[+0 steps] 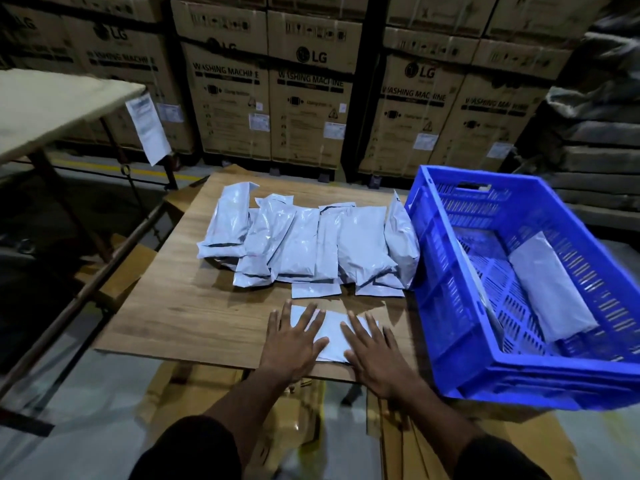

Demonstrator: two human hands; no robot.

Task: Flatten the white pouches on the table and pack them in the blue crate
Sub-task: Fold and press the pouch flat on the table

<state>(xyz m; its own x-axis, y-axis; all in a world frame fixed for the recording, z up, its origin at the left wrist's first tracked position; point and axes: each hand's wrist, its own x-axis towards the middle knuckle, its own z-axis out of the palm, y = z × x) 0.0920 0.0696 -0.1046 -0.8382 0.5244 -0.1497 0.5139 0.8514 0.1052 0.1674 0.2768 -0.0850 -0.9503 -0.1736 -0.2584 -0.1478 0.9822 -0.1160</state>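
The left hand [294, 344] and right hand [372, 355] are pressing a pouch [334, 336] flat on the table [194, 306], fingers spread wide.

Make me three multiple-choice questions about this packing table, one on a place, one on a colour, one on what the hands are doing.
1. Where is the crate?
A. right of the pouch pile
B. left of the pile
C. under the table

2. What colour is the crate?
A. green
B. blue
C. red

3. How do the left hand and right hand lie?
A. gripping the crate
B. fists in the air
C. flat on a pouch

Answers: 1 A, it stands at the pile's right edge. 2 B, its walls are blue. 3 C, both palms press one pouch, fingers spread.
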